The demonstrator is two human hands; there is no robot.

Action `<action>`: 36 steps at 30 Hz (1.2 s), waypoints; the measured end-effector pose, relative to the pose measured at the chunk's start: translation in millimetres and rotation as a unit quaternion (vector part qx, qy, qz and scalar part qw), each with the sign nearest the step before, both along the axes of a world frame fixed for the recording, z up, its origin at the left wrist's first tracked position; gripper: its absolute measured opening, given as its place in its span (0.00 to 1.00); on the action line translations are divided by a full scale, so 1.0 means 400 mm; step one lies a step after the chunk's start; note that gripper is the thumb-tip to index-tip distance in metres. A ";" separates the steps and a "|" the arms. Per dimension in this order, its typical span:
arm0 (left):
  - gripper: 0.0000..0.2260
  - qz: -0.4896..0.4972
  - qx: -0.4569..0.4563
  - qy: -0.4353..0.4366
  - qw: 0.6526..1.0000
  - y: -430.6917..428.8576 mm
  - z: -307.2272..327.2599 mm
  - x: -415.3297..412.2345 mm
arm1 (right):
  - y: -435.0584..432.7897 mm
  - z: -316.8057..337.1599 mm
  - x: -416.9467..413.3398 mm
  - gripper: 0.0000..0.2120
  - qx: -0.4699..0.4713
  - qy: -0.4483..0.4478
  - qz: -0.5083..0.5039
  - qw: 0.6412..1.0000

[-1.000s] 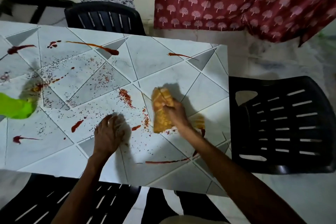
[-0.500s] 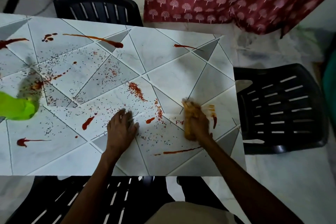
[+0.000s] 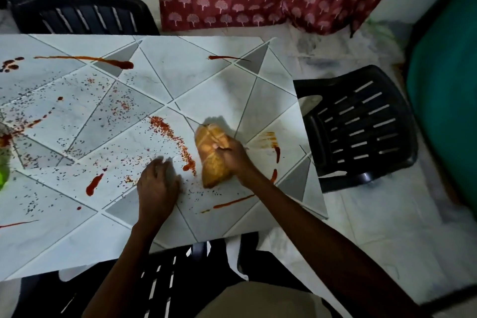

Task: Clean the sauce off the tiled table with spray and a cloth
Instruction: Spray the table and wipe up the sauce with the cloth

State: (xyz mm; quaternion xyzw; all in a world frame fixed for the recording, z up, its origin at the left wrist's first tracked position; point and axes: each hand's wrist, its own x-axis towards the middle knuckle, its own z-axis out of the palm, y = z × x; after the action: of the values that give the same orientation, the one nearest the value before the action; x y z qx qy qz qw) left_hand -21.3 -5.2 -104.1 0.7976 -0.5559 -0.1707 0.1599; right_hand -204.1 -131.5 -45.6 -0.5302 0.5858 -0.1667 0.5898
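- The fingers [image 3: 224, 147] of the right hand [image 3: 233, 156] are curled tight over a bunched orange cloth [image 3: 210, 155], pressing it down on the tiled table [image 3: 227, 90].
- The left hand [image 3: 157, 186] lies palm down on the tabletop just left of the cloth, fingers loosely spread, holding nothing.
- Taking the cloth as the landmark: a ridge of red sauce flecks [image 3: 171, 138] touches its left edge, as if gathered into a line.
- Just right of the cloth sits a pale orange smear [image 3: 267, 138] with red drips below it, so this patch looks only half wiped.
- Below the cloth, a thin red streak [image 3: 233, 203] remains.
- Far left of the cloth, many splatters and a long streak [image 3: 103, 60] look untouched.
- A green object [image 3: 3, 177] shows at the table's left edge; I cannot tell whether it is the spray.
- Judging from this, the cleaning is at an early stage, with most of the table left.
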 end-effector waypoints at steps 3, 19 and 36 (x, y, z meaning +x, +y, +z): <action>0.25 -0.031 -0.019 0.004 0.999 -0.011 -0.001 -0.038 | 0.007 0.037 -0.186 0.21 0.049 -0.034 -0.077 0.995; 0.29 -0.022 0.021 -0.035 0.999 0.066 0.015 -0.214 | -0.088 -0.086 -0.509 0.16 0.075 -0.016 -0.205 0.976; 0.31 0.059 0.043 -0.040 0.997 0.166 0.008 -0.155 | 0.064 -0.041 -0.137 0.17 0.010 -0.062 0.070 0.996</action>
State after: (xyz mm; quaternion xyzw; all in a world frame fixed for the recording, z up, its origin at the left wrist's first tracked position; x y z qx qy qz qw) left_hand -83.3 61.4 -100.8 0.8411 -0.5064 -0.1528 0.1131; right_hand -258.9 -106.1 -62.1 -0.5525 0.5110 -0.1516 0.6409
